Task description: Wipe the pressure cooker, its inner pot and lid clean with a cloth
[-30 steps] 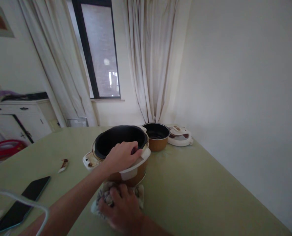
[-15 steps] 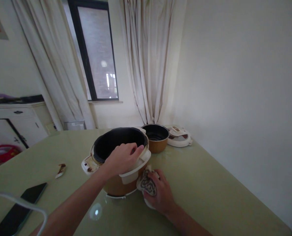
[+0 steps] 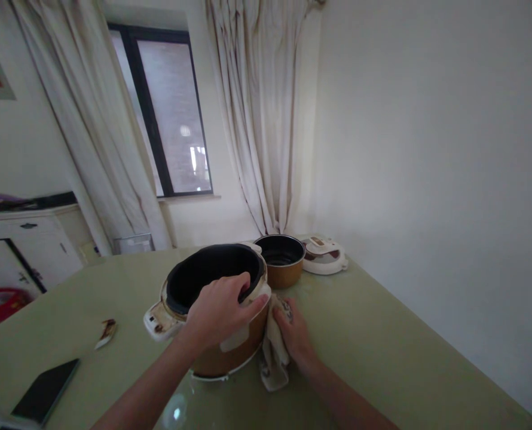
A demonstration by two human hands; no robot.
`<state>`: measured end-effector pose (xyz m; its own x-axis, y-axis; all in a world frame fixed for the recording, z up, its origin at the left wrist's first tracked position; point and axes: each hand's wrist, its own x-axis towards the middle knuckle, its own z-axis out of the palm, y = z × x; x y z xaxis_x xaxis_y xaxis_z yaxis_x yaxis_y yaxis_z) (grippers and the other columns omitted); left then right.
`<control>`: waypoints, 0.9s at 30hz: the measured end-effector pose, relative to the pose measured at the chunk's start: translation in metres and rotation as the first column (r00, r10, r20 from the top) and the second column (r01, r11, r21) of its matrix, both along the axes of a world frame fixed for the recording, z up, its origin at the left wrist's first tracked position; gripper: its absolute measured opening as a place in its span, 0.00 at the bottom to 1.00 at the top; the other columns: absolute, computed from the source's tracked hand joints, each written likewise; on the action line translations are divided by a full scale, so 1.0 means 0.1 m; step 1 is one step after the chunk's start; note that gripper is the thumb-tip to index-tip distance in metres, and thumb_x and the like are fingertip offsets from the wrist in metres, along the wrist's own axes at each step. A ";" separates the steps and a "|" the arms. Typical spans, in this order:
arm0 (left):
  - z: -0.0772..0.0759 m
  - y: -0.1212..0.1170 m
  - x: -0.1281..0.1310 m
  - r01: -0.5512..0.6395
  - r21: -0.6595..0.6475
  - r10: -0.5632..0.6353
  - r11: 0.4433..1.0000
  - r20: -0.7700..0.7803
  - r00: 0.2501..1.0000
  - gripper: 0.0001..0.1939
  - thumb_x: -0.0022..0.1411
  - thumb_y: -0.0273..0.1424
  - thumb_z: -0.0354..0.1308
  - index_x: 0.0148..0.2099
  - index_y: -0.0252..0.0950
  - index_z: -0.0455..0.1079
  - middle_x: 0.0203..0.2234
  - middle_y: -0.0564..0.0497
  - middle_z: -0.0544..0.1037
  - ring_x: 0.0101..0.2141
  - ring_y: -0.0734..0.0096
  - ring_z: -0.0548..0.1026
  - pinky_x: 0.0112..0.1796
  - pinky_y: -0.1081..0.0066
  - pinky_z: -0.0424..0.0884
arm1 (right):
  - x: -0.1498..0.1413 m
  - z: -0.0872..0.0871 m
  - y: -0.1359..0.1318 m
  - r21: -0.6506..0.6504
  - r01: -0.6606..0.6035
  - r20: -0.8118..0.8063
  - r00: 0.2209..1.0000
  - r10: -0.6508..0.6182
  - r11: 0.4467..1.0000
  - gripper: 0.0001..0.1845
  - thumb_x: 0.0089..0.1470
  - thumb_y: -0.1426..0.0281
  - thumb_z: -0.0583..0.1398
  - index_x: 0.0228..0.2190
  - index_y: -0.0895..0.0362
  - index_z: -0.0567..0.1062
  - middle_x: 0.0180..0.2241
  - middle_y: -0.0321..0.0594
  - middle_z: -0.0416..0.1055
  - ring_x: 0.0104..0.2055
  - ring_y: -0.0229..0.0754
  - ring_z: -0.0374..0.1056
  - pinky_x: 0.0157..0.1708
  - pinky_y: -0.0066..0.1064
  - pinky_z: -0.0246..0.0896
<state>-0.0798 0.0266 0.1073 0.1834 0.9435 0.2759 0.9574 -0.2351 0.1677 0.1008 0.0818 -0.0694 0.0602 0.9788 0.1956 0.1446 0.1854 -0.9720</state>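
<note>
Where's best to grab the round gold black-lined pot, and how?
Probably pinch the pot by its near rim, from the front right: its open top exposes that thin edge, while the gold and white cooker crowds its left and the white lid its right.

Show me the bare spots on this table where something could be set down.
The widest free patch of table lies between the right hand with its cloth and the wall. Another lies beyond the stained white piece, left of the cooker. It's crowded where cooker, inner pot and lid bunch together.
</note>
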 end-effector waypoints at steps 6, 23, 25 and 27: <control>-0.01 -0.01 -0.03 0.018 0.016 -0.018 1.000 0.000 1.000 0.20 0.73 0.51 0.50 0.35 0.42 0.66 0.29 0.54 0.77 0.31 0.64 0.76 0.29 0.66 0.50 | -0.06 0.44 0.07 0.248 0.052 -0.163 0.987 -0.011 0.967 0.22 0.59 0.53 0.63 0.50 0.52 0.74 0.46 0.43 0.79 0.49 0.50 0.75 0.52 0.40 0.68; -0.36 -0.05 0.56 -0.108 0.367 0.215 0.924 -0.263 0.941 0.06 0.64 0.19 0.57 0.40 0.31 0.75 0.31 0.42 0.80 0.35 0.53 0.80 0.35 0.60 0.73 | 0.02 0.25 -0.29 0.169 -0.048 -0.083 0.995 0.063 0.984 0.26 0.59 0.51 0.64 0.53 0.52 0.72 0.49 0.44 0.78 0.50 0.52 0.74 0.52 0.41 0.69; -0.38 -0.10 0.45 -0.038 0.388 0.161 0.921 -0.290 0.943 0.03 0.63 0.22 0.60 0.39 0.32 0.74 0.30 0.43 0.79 0.33 0.53 0.80 0.34 0.59 0.74 | -0.02 0.37 -0.08 0.234 0.060 -0.146 0.989 -0.026 0.970 0.27 0.57 0.52 0.65 0.53 0.52 0.71 0.50 0.44 0.78 0.50 0.52 0.74 0.54 0.42 0.68; -0.42 -0.20 0.32 0.044 0.425 0.103 0.904 -0.318 0.943 0.05 0.61 0.24 0.63 0.41 0.32 0.75 0.29 0.45 0.79 0.31 0.55 0.80 0.33 0.59 0.75 | -0.02 0.37 0.10 0.236 0.112 -0.171 0.983 -0.072 0.965 0.25 0.56 0.52 0.65 0.50 0.53 0.73 0.47 0.44 0.78 0.49 0.52 0.74 0.54 0.43 0.69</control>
